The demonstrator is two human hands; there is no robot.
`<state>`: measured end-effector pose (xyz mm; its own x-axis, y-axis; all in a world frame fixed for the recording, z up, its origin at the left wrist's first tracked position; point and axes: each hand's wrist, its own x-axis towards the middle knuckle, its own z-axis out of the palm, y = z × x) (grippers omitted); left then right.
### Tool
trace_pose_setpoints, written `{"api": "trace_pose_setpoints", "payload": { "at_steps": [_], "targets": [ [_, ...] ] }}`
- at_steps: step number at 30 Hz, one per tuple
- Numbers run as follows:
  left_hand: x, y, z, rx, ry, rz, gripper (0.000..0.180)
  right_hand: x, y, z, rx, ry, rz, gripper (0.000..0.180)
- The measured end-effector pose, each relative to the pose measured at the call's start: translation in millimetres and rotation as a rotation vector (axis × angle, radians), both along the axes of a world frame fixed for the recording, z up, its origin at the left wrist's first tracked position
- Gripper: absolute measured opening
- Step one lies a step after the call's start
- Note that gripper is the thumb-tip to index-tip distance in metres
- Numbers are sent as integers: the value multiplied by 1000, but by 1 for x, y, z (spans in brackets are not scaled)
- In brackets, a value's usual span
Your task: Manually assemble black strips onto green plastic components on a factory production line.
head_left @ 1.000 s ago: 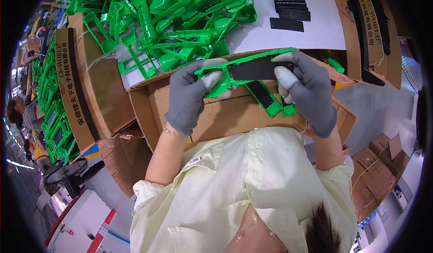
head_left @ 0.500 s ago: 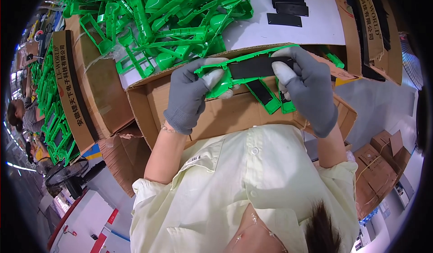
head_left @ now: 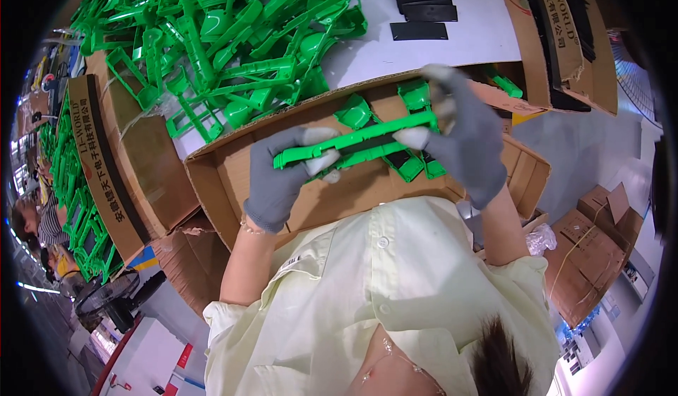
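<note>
Both my hands wear grey gloves with whitish fingertips. A green plastic frame with a dark insert along its middle is held edge-on between them, above an open cardboard box. My left hand is closed round the frame's left end, thumb on the near side. At the other end, my right hand pinches it with the thumb; its upper fingers are raised and blurred. Below, inside the box, lie other green frames with black inserts, partly hidden by the held one.
Loose green plastic parts are heaped on the table at the far left. Black flat strips lie on the white tabletop. Cartons flank the table, one filled with green parts. A fan stands lower left.
The frame has tilted from showing its black face to nearly edge-on, and has come lower with both hands. My right fingers have lifted off its top edge. The whole view has shifted slightly.
</note>
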<state>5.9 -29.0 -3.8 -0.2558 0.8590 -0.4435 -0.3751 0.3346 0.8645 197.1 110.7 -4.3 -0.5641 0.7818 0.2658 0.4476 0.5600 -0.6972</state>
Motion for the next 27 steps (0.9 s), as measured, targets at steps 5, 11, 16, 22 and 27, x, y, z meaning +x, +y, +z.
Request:
{"api": "trace_pose_setpoints", "payload": {
  "at_steps": [5,11,16,22,27],
  "targets": [
    [0,-8,-13,-77,9,-50,27,14,-20,-13,-875,-82,163,24],
    [-12,-15,-23,-141,-11,-96,25,9,-25,-25,-439,-327,247,20],
    [-55,-18,-40,-358,39,-280,23,-13,51,-10,-363,-221,205,37],
    [-29,18,-60,-509,1095,-557,56,-40,115,-31,256,-526,391,37],
    [-13,12,-20,-630,1204,-378,43,-60,128,-40,200,-539,514,30]
  ]
}}
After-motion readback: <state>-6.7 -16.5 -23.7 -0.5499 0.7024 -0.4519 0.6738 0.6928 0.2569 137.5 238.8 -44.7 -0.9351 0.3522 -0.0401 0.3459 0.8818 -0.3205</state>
